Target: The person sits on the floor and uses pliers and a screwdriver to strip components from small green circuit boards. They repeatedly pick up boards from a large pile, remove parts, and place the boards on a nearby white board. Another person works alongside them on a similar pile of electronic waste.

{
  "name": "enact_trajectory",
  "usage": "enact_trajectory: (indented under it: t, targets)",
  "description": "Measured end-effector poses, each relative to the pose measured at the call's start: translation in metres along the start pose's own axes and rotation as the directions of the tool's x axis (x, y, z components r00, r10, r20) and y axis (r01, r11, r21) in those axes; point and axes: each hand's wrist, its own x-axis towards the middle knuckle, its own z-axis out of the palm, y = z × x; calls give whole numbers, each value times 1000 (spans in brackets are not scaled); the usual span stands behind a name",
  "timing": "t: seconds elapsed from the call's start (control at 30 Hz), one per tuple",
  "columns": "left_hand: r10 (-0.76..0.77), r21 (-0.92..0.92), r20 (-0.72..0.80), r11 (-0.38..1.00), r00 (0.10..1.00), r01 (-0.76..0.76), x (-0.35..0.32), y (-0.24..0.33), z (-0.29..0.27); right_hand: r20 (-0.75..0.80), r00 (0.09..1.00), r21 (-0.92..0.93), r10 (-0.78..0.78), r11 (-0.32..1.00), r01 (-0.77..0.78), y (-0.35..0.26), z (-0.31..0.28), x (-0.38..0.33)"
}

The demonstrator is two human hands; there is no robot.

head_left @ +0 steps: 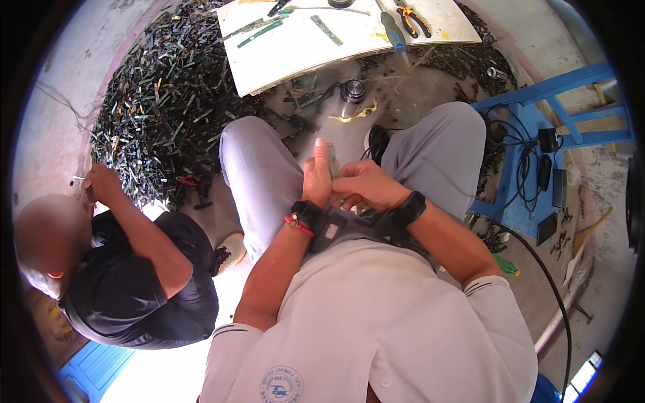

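In front of my lap, my left hand is closed with its thumb pointing away from me, along a narrow green strip that looks like a piece of circuit board. From the other side, my right hand pinches near the strip's lower end, its fingers curled in close to my left hand. The lower part of the strip is hidden by my fingers. Beyond my knees, similar green strips lie on a white board. A screwdriver and orange-and-black pliers rest at its right.
A large heap of dark strips covers the floor at the left. There, a person in black sits working with their own hands. A round metal-and-black object stands beyond my knees. A blue chair at the right holds black cables and dark devices.
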Motion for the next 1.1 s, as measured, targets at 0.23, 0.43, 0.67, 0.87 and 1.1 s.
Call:
enact_trajectory:
  t: [0.23, 0.43, 0.67, 0.87, 1.1]
  targets:
    - [-113, -106, 15, 988, 993, 114, 2, -2, -2, -11, 999, 43, 34, 999, -33, 4, -6, 3]
    - [-70, -86, 24, 994, 997, 72, 9, -5, -3, -21, 1000, 194, 18, 981, -14, 9, -7, 8]
    - [-73, -156, 10, 985, 997, 74, 10, -5, -3, -49, 993, 135, -110, 984, 115, 18, -6, 14]
    - [-178, -181, 42, 966, 983, 183, 8, 3, -6, -20, 997, 237, -77, 968, 80, 14, -3, 10]
    - [-185, -239, 119, 948, 976, 209, 7, 3, -8, 8, 997, 262, -72, 963, 67, 10, -4, 8]
